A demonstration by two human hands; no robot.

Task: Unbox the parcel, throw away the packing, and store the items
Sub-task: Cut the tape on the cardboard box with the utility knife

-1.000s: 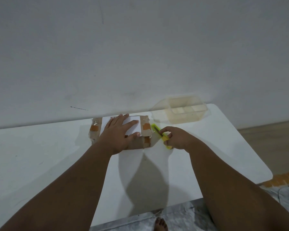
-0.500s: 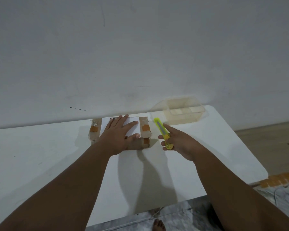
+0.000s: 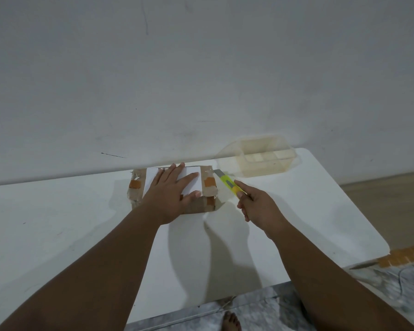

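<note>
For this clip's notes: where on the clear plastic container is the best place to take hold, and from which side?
Probably the near long wall of the clear plastic container, just under its flared rim, coming from the person's side of the table. It stands upright and open-topped against the wall, so its back is blocked. The right hand is nearest but holds the yellow utility knife.

No text can be read: the white label (image 3: pixel 175 180) on the parcel (image 3: pixel 208 187), centre of the frame, shows only a dark, barcode-like mark, too small to decipher.
</note>
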